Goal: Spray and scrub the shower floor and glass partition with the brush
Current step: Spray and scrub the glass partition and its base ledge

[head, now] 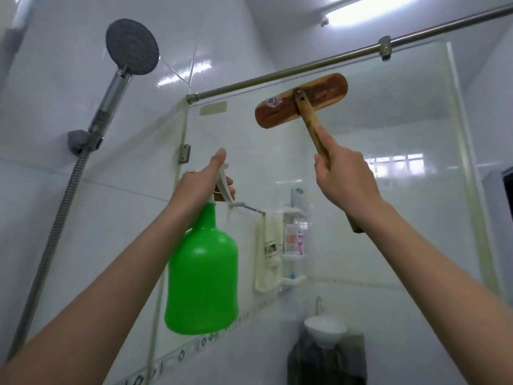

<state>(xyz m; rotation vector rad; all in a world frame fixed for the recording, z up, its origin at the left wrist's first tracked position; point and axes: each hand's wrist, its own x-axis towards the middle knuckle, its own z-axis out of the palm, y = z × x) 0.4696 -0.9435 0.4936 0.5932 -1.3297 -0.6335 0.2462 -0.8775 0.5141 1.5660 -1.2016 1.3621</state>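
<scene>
1. Head view, writing: small white-and-blue sticker [273, 102] on the brush back, print too blurred to read. Pale blank rectangular label [213, 108] at the top corner of the glass. Bottles on the white wall shelf [294, 245] have pink and red labels, unreadable.
2. Long-handled wooden scrub brush [301, 101]: oblong varnished brown head, back side facing the camera, bristles hidden. Head is tilted, high on the clear glass shower partition [402, 112], just below the steel top rod [305, 68]. It looks laid against the pane, but actual contact can't be confirmed.
3. Right hand [347, 182]: fingers curled round the brush handle, index finger stretched along it toward the head. Handle end sticks out under the wrist.
4. Left hand [200, 190]: wrapped round the neck and white trigger top of a bright green plastic spray bottle [204, 273], thumb pointing up. Bottle is upright, held in the air near the glass, lower left of the brush.
5. Room: glossy white tiled walls, patterned border strip low down. Round grey shower head [132, 47] in a wall bracket at left, ribbed metal hose [52, 237] hanging below it.
6. Through the glass: cream towel [266, 259] on a rail beside the shelf, white basin [325, 329] on a dark stand, lit tube light [361, 9] on the ceiling.
</scene>
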